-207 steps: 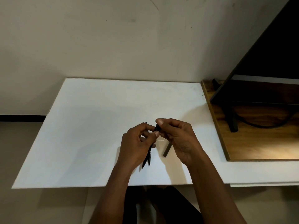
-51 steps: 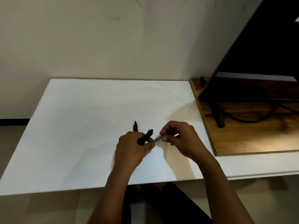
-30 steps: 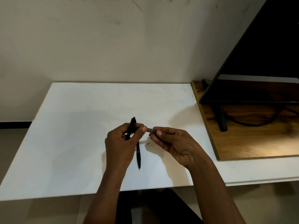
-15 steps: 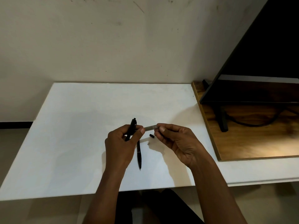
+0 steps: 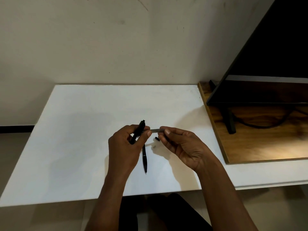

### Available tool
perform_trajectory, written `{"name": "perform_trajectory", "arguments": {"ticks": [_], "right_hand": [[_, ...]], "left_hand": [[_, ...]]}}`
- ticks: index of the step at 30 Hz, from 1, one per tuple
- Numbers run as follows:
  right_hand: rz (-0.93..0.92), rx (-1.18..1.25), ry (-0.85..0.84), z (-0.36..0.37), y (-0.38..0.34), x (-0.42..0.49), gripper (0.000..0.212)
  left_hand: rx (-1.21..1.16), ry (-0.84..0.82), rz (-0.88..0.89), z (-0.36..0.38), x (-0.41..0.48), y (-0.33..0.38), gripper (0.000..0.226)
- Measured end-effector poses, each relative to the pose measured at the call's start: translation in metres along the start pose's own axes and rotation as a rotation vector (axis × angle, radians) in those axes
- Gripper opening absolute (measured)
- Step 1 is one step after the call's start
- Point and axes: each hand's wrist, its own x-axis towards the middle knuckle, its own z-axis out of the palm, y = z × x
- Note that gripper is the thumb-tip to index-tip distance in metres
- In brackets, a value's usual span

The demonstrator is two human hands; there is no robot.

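My left hand (image 5: 124,147) grips a black pen barrel (image 5: 139,131) that points up and away, above the white table (image 5: 83,130). My right hand (image 5: 180,145) pinches a thin grey refill tube (image 5: 155,130) between thumb and fingers, its left end close to my left fingertips. A second black pen (image 5: 144,158) lies on the table below my left hand, tip toward me. A small black piece (image 5: 157,139) and a tiny pale piece (image 5: 154,146) lie on the table between my hands.
A wooden board (image 5: 266,144) lies on the table at the right. On it stands a dark monitor (image 5: 266,64) with its stand leg (image 5: 230,122) and a black cable (image 5: 260,125). A pale wall (image 5: 116,39) rises behind the table.
The grey tube has come out of the black barrel that my left hand holds. A small black piece now lies on the table between my hands. Both hands stay in about the same place.
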Motion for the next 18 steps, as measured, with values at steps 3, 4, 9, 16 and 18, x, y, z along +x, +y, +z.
{"name": "perform_trajectory", "arguments": {"ticks": [3,4,9,16,18], "right_hand": [[-0.007,-0.007,0.0,0.0001,-0.0007,0.001,0.02],[-0.011,-0.011,0.002,0.0002,-0.0007,0.0013,0.02],[-0.021,-0.057,-0.007,0.0002,0.0003,0.0017,0.018],[-0.133,-0.113,0.068,0.0015,0.0008,0.0022,0.013],[-0.21,-0.184,0.09,0.0005,0.0002,0.0029,0.013]], "left_hand": [[-0.03,-0.01,-0.03,0.0,0.0009,-0.0014,0.009],[-0.033,-0.012,-0.035,0.0,0.0009,-0.0017,0.009],[-0.037,0.004,-0.021,-0.0009,0.0003,-0.0006,0.008],[-0.088,-0.021,-0.117,0.0003,0.0009,-0.0017,0.006],[-0.086,-0.042,-0.137,0.0006,0.001,-0.0029,0.007]]}}
